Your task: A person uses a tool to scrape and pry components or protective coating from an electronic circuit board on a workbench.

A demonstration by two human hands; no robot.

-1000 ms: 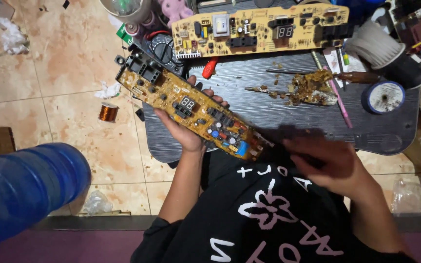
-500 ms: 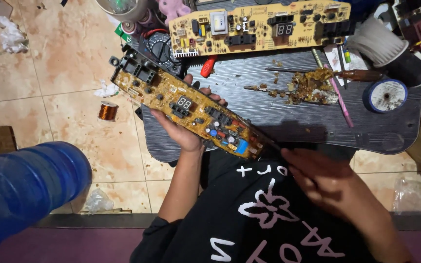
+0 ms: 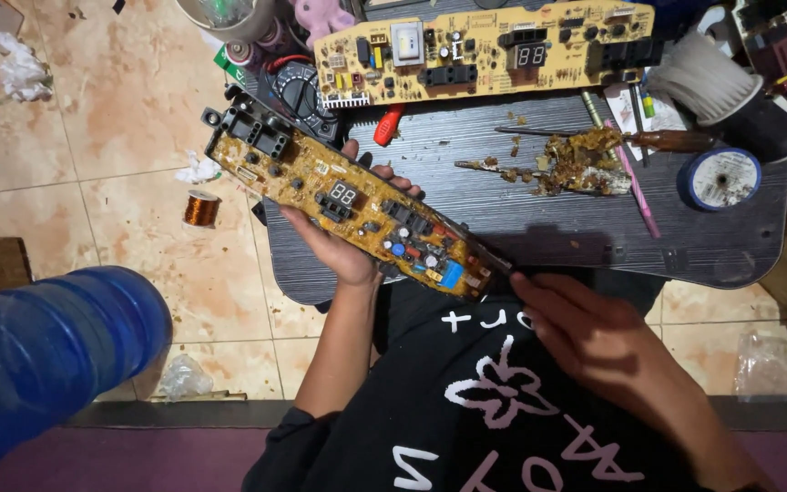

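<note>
From my feed, going left to right, a big blue plastic bottle [image 3: 43, 364] fills the 8 o'clock corner, lying over the tiled floor [image 3: 111, 118], and a small spool of copper wire [image 3: 200, 209] stands on the tiles above it, toward 10 o'clock. Next comes the long yellow circuit board [image 3: 348, 205], tilted so it runs from 10 o'clock down toward the centre, held out over the near left edge of the dark work table [image 3: 612, 237]. I see my left hand [image 3: 343, 251] clasped under the board's middle, fingers curling up over its far edge. At the board's lower end a thin dark tool [image 3: 480, 251] touches the corner beside a blue component, and my right hand [image 3: 594, 333] grips that tool just past centre, toward 4 o'clock, fingers pinched around its handle. Up at 12 o'clock a second yellow circuit board [image 3: 485, 50] lies flat on the table. Right of centre, a clump of brown residue [image 3: 580, 159] sits on the table with a wooden-handled screwdriver [image 3: 667, 139] across it, and a roll of blue tape [image 3: 721, 178] lies at 2 o'clock.
</note>
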